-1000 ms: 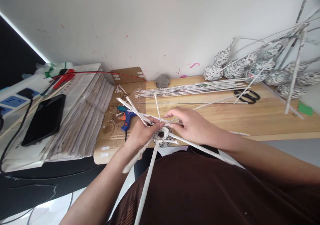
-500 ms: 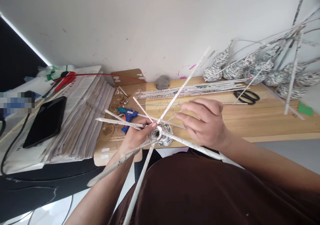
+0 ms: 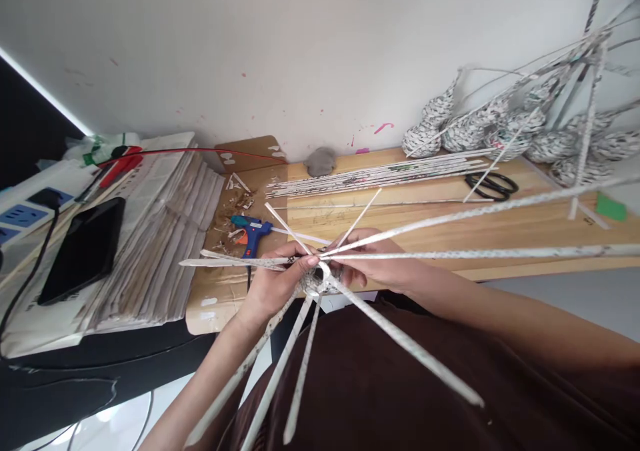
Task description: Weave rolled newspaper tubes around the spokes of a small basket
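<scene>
A small piece woven from rolled newspaper tubes [image 3: 316,288] is held close to my body, with several long paper tubes [image 3: 410,344] radiating from its round opening. My left hand [image 3: 280,276] grips its left side, the thumb pressing at the rim where the tubes meet. On the far right side my right hand [image 3: 367,257] is wrapped round the woven body, its fingers partly hidden behind the tubes. Two long tubes pass over this hand toward the right edge, and a shorter one points up and away.
Loose paper tubes [image 3: 375,177] and black scissors [image 3: 491,186] lie on the wooden table [image 3: 450,231]. Several woven gourd shapes [image 3: 435,124] stand against the wall. To the left are a blue glue gun [image 3: 256,232] on cardboard, stacked newspapers [image 3: 165,237], a phone [image 3: 83,251] and a power strip [image 3: 30,211].
My right hand has moved left and down onto the woven piece. The tube that pointed up and right is gone from there; two long tubes now stretch to the right.
</scene>
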Demonstrator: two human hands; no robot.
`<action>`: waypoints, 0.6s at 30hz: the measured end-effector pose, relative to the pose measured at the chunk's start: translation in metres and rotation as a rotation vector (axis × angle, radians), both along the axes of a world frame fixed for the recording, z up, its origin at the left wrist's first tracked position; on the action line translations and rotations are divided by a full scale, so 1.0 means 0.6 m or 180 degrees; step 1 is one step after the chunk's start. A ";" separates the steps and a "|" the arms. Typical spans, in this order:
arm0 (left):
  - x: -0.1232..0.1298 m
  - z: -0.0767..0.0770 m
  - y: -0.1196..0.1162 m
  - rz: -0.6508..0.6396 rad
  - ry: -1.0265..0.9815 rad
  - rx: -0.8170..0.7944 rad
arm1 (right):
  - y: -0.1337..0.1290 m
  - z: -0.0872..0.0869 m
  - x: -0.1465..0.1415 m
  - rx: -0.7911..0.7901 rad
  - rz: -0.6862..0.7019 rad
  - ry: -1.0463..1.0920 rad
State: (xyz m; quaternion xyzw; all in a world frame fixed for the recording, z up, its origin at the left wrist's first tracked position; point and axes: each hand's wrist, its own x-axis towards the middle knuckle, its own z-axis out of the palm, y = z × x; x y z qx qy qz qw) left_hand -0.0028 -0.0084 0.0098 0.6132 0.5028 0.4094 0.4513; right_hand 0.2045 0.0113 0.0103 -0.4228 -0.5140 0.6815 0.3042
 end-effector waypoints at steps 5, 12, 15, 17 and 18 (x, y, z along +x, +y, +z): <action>0.002 -0.003 -0.003 0.0172 0.0143 0.0012 | -0.002 -0.013 -0.010 -0.0052 -0.0219 0.0479; 0.013 0.015 -0.007 0.0454 0.0398 0.0219 | -0.010 -0.009 -0.021 0.0065 -0.0684 0.0730; 0.019 0.013 -0.007 0.0717 0.0462 0.0406 | -0.014 -0.012 -0.025 0.0087 -0.0709 0.0628; 0.021 0.006 -0.006 0.0820 0.0434 0.0417 | -0.016 -0.015 -0.028 0.0100 -0.0718 0.0606; 0.022 0.002 -0.005 0.0843 0.0417 0.0403 | -0.016 -0.016 -0.029 0.0097 -0.0726 0.0626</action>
